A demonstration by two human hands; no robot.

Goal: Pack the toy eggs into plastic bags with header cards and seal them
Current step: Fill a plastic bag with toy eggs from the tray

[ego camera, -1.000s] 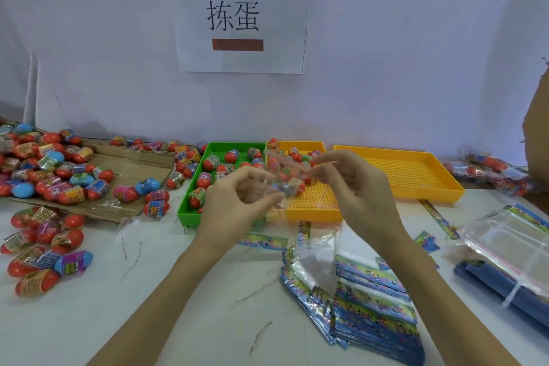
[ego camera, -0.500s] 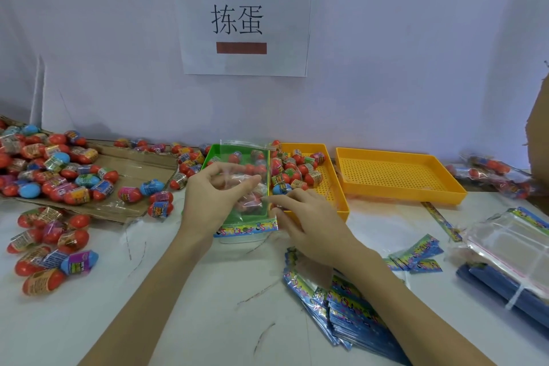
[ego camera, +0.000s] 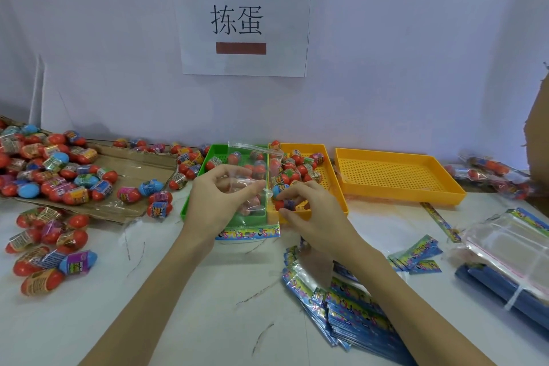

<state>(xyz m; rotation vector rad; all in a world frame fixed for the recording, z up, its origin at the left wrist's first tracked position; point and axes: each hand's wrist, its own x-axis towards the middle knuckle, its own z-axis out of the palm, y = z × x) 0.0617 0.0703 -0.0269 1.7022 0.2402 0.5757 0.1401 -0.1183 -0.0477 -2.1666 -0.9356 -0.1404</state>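
My left hand [ego camera: 219, 196] pinches a clear plastic bag [ego camera: 252, 187] held upright in front of the green tray [ego camera: 205, 169]. The bag's colourful header card [ego camera: 249, 232] hangs at its lower end. My right hand [ego camera: 309, 211] is closed on a toy egg [ego camera: 286, 203] at the near end of the middle yellow tray [ego camera: 335, 184], just right of the bag. Several more toy eggs [ego camera: 297, 168] lie in that tray and in the green one.
A large pile of loose eggs [ego camera: 50, 169] covers flattened cardboard at the left. An empty yellow tray [ego camera: 398, 178] sits to the right. Stacked header cards [ego camera: 356, 318] lie near my right forearm, clear bags [ego camera: 511, 252] at the far right, packed bags [ego camera: 490, 175] behind.
The bag went from held high between both hands to hanging from my left hand alone. My right hand dropped to the yellow tray and closed on an egg.
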